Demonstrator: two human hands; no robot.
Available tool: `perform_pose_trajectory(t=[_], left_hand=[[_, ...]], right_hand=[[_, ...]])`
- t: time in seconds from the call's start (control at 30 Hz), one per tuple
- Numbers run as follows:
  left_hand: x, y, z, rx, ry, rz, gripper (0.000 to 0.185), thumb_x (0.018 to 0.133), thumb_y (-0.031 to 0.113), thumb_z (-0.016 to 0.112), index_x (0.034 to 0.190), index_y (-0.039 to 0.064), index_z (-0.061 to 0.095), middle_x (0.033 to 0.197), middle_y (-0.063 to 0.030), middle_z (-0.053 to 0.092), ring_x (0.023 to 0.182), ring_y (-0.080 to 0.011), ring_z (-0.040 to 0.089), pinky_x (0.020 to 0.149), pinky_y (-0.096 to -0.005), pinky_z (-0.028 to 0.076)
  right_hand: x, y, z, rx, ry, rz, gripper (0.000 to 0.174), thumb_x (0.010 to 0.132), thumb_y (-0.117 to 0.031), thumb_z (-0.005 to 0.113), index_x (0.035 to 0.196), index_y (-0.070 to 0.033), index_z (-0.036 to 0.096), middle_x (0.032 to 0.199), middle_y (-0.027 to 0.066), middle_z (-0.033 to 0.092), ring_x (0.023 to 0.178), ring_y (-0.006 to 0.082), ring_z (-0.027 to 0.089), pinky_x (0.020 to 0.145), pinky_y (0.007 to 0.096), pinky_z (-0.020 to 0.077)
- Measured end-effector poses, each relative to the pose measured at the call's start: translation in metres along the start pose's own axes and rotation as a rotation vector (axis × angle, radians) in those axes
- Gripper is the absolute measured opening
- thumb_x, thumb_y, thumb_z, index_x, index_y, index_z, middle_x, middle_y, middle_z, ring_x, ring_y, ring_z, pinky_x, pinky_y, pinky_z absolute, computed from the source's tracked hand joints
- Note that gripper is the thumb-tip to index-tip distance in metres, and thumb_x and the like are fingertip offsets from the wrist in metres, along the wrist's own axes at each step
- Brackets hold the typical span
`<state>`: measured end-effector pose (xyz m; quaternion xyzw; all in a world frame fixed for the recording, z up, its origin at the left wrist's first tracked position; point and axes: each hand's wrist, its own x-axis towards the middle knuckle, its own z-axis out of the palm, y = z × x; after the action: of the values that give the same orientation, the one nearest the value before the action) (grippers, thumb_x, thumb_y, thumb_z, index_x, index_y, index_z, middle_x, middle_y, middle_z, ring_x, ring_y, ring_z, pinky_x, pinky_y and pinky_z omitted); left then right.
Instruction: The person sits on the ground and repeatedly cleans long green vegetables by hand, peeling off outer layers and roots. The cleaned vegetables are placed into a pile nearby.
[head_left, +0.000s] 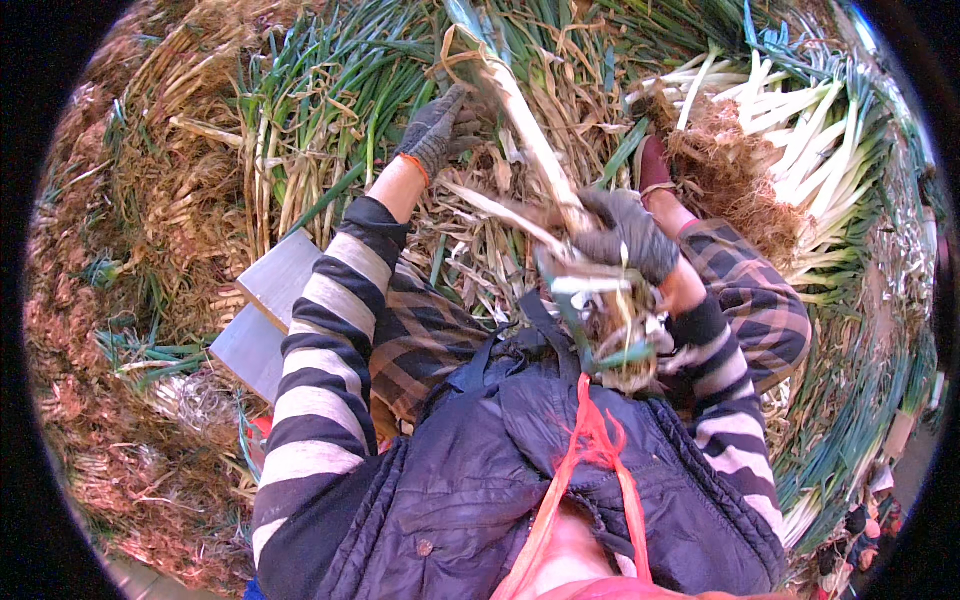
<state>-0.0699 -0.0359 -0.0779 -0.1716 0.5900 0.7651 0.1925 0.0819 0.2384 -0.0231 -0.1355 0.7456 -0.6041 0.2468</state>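
A long green onion (536, 139) with a pale stalk and dry, peeling outer leaves slants across the middle of the view. My right hand (626, 234), in a dark grey glove, grips its lower end. A thinner, dry-looking stalk (506, 212) also runs toward this hand; motion blur hides whether it is held. Just below hangs a blurred clump of roots and peeled leaf scraps (626, 330). My left hand (437, 133), gloved with an orange cuff, reaches left of the onion's upper part. Its fingers are apart, with nothing visible in them.
Untrimmed green onions (315, 127) lie ahead, with rooty heaps (150, 247) along the left. Cleaned white-stalked onions (810, 142) are stacked at the right. Dry leaf litter (465, 247) covers the ground between my legs. Grey boards (281, 277) stand beside my left arm.
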Motion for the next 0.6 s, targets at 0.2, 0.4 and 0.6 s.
perform_pose_trajectory(t=[0.2,0.4,0.6], left_hand=[[-0.005,0.027,0.032,-0.331,-0.040,0.324,0.026,0.090,0.032,0.064,0.099,0.007,0.061,0.085,-0.0069,0.064,0.069,-0.0190,0.063,0.059,-0.0326,0.054],[-0.016,0.050,0.014,-0.138,0.056,0.557,0.028,0.089,0.028,0.064,0.099,0.002,0.061,0.084,-0.0066,0.063,0.065,-0.0173,0.062,0.055,-0.0306,0.050],[-0.025,0.049,-0.003,0.138,0.179,0.591,0.034,0.086,0.032,0.067,0.097,0.001,0.062,0.085,-0.0095,0.065,0.063,-0.0175,0.062,0.056,-0.0290,0.050]], right_hand=[[-0.055,-0.022,0.029,-0.460,0.213,-0.238,0.049,0.073,-0.019,0.068,0.118,-0.002,0.056,0.090,0.0195,0.065,0.082,0.0321,0.065,0.072,0.0396,0.0505],[-0.041,-0.006,0.046,-0.420,0.339,-0.172,0.065,0.073,-0.023,0.073,0.129,-0.001,0.049,0.113,0.0238,0.061,0.107,0.0346,0.060,0.091,0.0389,0.0471],[-0.034,0.006,0.060,-0.460,0.363,-0.165,0.069,0.073,-0.018,0.074,0.134,-0.003,0.045,0.116,0.0206,0.060,0.106,0.0284,0.061,0.090,0.0357,0.0474]])
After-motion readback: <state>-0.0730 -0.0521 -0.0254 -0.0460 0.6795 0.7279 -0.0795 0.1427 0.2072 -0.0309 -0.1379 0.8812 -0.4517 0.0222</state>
